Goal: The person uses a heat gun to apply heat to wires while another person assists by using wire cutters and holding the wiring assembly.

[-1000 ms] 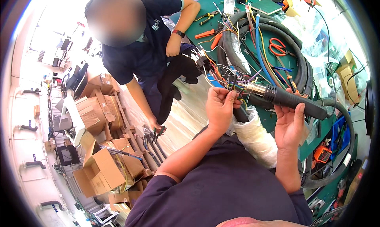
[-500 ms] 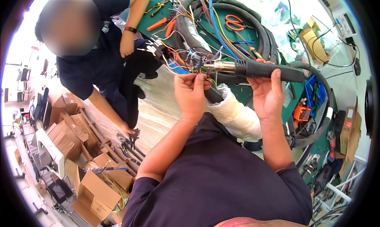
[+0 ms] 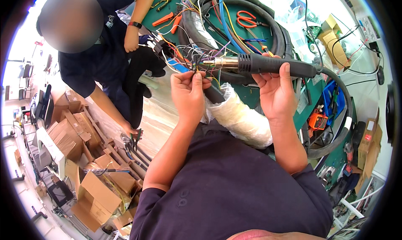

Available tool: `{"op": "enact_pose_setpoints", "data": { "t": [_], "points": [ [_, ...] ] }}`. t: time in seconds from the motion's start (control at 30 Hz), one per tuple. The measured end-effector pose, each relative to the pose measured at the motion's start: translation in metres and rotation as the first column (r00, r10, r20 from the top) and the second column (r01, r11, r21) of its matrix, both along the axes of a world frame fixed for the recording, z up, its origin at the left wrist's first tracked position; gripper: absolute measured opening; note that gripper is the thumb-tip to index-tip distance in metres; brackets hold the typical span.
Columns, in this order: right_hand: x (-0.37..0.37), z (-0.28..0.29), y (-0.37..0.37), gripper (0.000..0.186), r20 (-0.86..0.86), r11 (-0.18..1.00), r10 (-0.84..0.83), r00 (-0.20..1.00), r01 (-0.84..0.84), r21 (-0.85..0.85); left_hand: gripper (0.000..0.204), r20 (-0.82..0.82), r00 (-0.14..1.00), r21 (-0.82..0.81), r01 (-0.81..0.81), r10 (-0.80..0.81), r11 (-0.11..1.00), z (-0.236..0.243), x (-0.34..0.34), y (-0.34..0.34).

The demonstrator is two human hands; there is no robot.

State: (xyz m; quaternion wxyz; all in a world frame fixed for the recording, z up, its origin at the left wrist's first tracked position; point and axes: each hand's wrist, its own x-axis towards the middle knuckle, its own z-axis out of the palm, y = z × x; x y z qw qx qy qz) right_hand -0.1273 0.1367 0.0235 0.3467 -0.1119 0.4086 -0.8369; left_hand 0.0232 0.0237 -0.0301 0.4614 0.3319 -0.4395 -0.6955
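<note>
My right hand (image 3: pixel 275 95) is closed around the black handle of a slim heat gun (image 3: pixel 280 67), palm up, with the thumb along its side. The gun's metal nozzle points left at a bunch of thin coloured wires (image 3: pixel 207 53). Just under the nozzle tip, my left hand (image 3: pixel 188 98) pinches thin wires between thumb and forefinger; the exact strands are partly hidden by the fingers. These wires fan out from the end of a thick black cable (image 3: pixel 214 94), whose lower part is wrapped in clear film (image 3: pixel 240 116) and lies against my body.
On the green table (image 3: pixel 163 19) lie coiled black cable (image 3: pixel 278 28), orange-handled scissors (image 3: pixel 249 19) and orange-handled pliers (image 3: pixel 164 19). A blue tray (image 3: pixel 334 98) is at the right. A co-worker (image 3: pixel 104 51) stands at the left, a tool in one hand, near cardboard boxes (image 3: pixel 98 194).
Both my hands have shifted a little to the left, the heat gun and the pinched wires with them. The nozzle still points at the wires.
</note>
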Motion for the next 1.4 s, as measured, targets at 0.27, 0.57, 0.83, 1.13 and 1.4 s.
{"op": "enact_pose_setpoints", "data": {
  "t": [0.27, 0.57, 0.83, 1.13, 1.4],
  "points": [
    [0.0010, -0.0053, 0.0013, 0.034, -0.003, 0.999, -0.015, 1.000, 0.014, -0.030, 0.015, -0.037, 0.999, -0.005, 0.010, -0.010, 1.000, -0.0030, -0.0031, -0.0027],
    [0.0080, -0.0030, -0.0030, 0.032, -0.001, 0.999, 0.016, 1.000, -0.016, -0.052, 0.015, -0.053, 0.999, -0.021, -0.012, 0.011, 1.000, -0.0063, -0.0034, -0.0014],
    [0.0082, -0.0039, -0.0022, 0.030, -0.002, 0.998, 0.007, 1.000, -0.007, -0.064, 0.015, -0.055, 0.998, -0.035, -0.013, 0.011, 0.999, -0.0088, -0.0032, -0.0016],
    [0.0086, -0.0035, -0.0029, 0.028, 0.003, 0.996, 0.011, 1.000, -0.011, -0.084, 0.015, -0.050, 0.999, -0.039, -0.013, 0.011, 0.999, -0.0078, -0.0033, -0.0019],
    [0.0054, -0.0063, -0.0034, 0.029, 0.015, 0.996, 0.027, 1.000, -0.026, -0.089, 0.016, -0.032, 0.999, -0.036, -0.023, 0.022, 0.999, -0.0077, -0.0049, -0.0018]
  ]
}}
